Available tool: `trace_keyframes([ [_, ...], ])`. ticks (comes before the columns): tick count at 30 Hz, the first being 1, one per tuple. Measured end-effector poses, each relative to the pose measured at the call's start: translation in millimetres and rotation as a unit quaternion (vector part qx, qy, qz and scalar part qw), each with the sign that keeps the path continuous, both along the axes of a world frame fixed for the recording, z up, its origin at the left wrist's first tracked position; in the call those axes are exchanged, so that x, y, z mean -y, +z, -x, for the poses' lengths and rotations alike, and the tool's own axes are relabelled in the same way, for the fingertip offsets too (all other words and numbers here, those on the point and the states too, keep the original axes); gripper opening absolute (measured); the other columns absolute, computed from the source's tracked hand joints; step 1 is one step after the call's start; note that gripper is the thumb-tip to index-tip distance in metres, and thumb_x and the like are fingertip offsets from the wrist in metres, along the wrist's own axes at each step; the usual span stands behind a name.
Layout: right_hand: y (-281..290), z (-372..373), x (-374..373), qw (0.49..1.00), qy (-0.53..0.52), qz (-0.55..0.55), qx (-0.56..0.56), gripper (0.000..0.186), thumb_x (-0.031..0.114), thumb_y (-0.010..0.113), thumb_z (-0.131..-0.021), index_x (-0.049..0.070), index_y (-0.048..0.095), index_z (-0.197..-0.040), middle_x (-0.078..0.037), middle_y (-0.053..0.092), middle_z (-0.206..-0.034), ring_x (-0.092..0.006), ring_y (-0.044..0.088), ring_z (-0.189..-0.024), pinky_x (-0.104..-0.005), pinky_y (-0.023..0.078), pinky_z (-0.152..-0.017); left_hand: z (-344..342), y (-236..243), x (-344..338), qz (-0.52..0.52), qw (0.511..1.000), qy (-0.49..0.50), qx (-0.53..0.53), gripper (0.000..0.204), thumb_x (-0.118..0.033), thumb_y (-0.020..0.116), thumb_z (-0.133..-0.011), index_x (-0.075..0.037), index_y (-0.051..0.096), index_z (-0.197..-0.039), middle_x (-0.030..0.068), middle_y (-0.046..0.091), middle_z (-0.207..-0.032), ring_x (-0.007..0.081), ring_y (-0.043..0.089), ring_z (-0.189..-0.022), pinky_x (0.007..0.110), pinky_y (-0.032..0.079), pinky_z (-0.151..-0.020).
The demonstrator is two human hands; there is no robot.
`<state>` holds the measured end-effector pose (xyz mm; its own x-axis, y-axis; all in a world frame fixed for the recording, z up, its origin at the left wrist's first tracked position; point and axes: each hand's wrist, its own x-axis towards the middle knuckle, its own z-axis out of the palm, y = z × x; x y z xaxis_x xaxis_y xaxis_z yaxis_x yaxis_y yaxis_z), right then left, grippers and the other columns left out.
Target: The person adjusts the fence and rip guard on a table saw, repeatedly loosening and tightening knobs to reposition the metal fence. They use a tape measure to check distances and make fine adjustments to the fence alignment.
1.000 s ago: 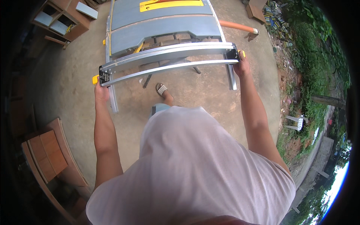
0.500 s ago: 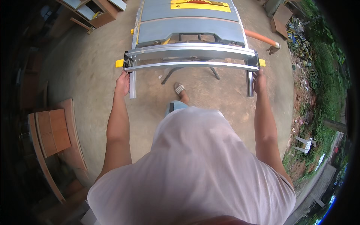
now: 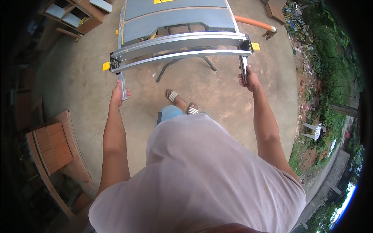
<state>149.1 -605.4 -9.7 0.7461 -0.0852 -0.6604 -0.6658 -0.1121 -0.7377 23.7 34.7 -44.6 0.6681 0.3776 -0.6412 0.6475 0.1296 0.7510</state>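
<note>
A table saw [image 3: 175,24] with a grey top stands in front of me, its yellow insert [image 3: 165,0] partly cut off by the upper edge. Across its near side lies a silver rip fence [image 3: 182,54], with a yellow lever at each end. Two metal rails stick out toward me beneath the fence. My left hand [image 3: 117,94] is closed around the end of the left rail [image 3: 123,82], fingertips showing on its inner side. The right rail [image 3: 244,64] is gripped by my right hand [image 3: 251,79], its fingers curled around from the outside.
An orange pipe [image 3: 254,22] extends from behind the saw at right. Dark stand legs [image 3: 167,70] reach the concrete floor beyond my sandalled feet. Wooden cabinets [image 3: 79,19] stand far left, wooden panels [image 3: 54,147] near left. A white plastic chair [image 3: 315,131] lies on the grass at right.
Both hands have slid nearer me along the rails, away from the fence. The saw appears farther up and left in view. My second foot has come into sight.
</note>
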Motion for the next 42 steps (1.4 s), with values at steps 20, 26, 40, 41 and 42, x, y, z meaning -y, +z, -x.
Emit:
trace_keyframes([
  [20,-98,231,-104,0.817,0.353,0.29,-0.352,0.059,0.057,0.044,-0.092,0.009,0.055,-0.126,-0.013,0.064,-0.11,-0.0327,0.065,-0.09,-0.0552,0.049,-0.074,201,-89,-171,-0.208,0.974,-0.023,-0.091,0.046,-0.037,0.055,-0.092,0.001,0.06,-0.117,0.018,0.066,-0.11,0.028,0.062,-0.104,0.037,0.047,-0.09],
  [26,-117,305,-262,0.878,0.372,0.153,-0.26,0.049,0.045,0.053,-0.088,0.003,0.064,-0.111,-0.017,0.068,-0.102,-0.0303,0.067,-0.088,-0.0432,0.051,-0.075,425,-105,-223,-0.06,0.875,-0.045,-0.478,0.059,-0.05,0.045,-0.094,0.003,0.06,-0.113,0.0152,0.064,-0.083,0.0308,0.063,-0.077,0.048,0.049,-0.063],
  [40,150,170,-615,0.942,0.278,0.183,0.052,0.036,0.033,0.06,-0.09,-0.002,0.065,-0.096,-0.017,0.067,-0.088,-0.0288,0.064,-0.087,-0.0406,0.048,-0.076,253,-123,-497,-0.169,0.94,-0.185,-0.231,0.035,-0.041,0.052,-0.092,-0.008,0.058,-0.102,0.0018,0.051,-0.073,0.0165,0.049,-0.057,0.038,0.04,-0.047],
  [41,143,163,-630,0.954,0.26,0.142,0.039,0.035,0.033,0.06,-0.09,-0.002,0.065,-0.096,-0.016,0.067,-0.088,-0.027,0.063,-0.086,-0.0398,0.048,-0.077,211,-116,-504,-0.206,0.947,-0.145,-0.2,0.036,-0.037,0.05,-0.094,-0.007,0.058,-0.113,0.0021,0.056,-0.079,0.0164,0.053,-0.063,0.036,0.044,-0.053],
  [42,133,158,-642,0.968,0.23,0.102,0.022,0.035,0.032,0.06,-0.09,-0.002,0.065,-0.096,-0.015,0.067,-0.087,-0.0252,0.063,-0.085,-0.0389,0.048,-0.077,152,-78,-497,-0.179,0.954,-0.133,-0.2,0.04,-0.033,0.048,-0.096,-0.002,0.055,-0.12,0.0107,0.057,-0.1,0.024,0.055,-0.087,0.037,0.043,-0.075],
])
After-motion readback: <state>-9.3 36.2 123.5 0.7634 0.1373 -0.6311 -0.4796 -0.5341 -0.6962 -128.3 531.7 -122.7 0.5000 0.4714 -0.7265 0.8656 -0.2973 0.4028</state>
